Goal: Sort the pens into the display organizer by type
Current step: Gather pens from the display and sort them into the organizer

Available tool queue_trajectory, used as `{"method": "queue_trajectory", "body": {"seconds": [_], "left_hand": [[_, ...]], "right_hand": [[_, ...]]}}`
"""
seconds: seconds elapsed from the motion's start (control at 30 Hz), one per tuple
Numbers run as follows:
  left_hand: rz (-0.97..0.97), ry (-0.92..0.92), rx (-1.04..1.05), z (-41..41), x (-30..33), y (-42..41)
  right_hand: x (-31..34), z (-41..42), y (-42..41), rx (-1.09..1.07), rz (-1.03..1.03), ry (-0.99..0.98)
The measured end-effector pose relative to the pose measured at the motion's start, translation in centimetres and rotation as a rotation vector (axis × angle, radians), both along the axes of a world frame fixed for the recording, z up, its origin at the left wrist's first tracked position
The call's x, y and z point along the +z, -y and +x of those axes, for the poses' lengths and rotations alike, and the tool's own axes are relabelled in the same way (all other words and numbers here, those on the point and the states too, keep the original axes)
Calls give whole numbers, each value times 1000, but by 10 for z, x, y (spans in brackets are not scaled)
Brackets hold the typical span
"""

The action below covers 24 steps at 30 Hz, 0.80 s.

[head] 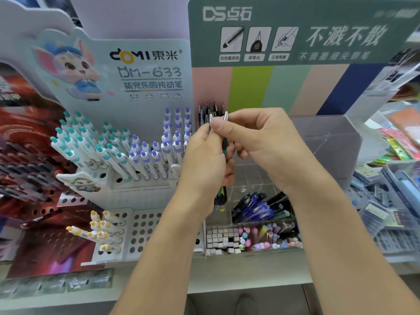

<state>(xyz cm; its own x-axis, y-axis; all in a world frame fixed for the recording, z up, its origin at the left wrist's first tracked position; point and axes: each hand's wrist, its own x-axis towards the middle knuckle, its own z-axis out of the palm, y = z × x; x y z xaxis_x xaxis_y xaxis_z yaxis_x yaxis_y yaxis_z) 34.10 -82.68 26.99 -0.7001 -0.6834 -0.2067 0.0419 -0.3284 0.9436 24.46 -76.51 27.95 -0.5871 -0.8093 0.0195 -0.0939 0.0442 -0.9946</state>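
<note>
- The white pegboard organizer (106, 180) on the left carries teal-capped pens (75, 137) in slanted rows, with purple-capped pens (168, 142) just beside them on the right.
- A lower white rack (141, 226) in front of it has a few yellow-capped pens (100, 228) stuck in its left holes.
- The clear acrylic organizer (329, 144) under the green DS header card (295, 30) has dark pens with silver tips (211, 110) standing in its back left compartment.
- Its front compartment holds loose blue and black pens (259, 208), lying tilted against one another.
- A shallow tray (254, 250) at the front is filled with small square erasers on the left and pastel novelty pieces on the right.
- Both forearms reach up from the bottom edge and meet in front of the acrylic organizer, above the counter (227, 287).
- The left hand (202, 162) is curled round a bundle of pens (220, 201), whose coloured ends stick out below the wrist.
- The right hand (256, 137) pinches one silver-tipped pen (225, 123) between thumb and forefinger at the top of that bundle; its other fingers are curled beneath.
- Packets of stationery lie in a stack (386, 201) at the right.
</note>
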Motion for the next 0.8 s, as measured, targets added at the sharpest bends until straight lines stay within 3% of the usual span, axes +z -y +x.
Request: {"method": "queue_trajectory", "body": {"seconds": [0.17, 0.27, 0.33, 0.43, 0.6, 0.8], "left_hand": [[-86, 35, 111, 0, 1, 2], [-127, 8, 269, 10, 1, 14], [-99, -17, 325, 21, 0, 26], [-23, -33, 327, 33, -1, 36], [99, -189, 230, 34, -5, 32], [-26, -137, 186, 27, -12, 29]], "right_hand": [[-8, 2, 4, -120, -135, 212], [-7, -6, -2, -279, -379, 337], [-8, -21, -6, -440, -474, 227], [-16, -39, -2, -524, -433, -124], [-25, -36, 18, -269, -142, -527], [-25, -31, 32, -140, 140, -799]]}}
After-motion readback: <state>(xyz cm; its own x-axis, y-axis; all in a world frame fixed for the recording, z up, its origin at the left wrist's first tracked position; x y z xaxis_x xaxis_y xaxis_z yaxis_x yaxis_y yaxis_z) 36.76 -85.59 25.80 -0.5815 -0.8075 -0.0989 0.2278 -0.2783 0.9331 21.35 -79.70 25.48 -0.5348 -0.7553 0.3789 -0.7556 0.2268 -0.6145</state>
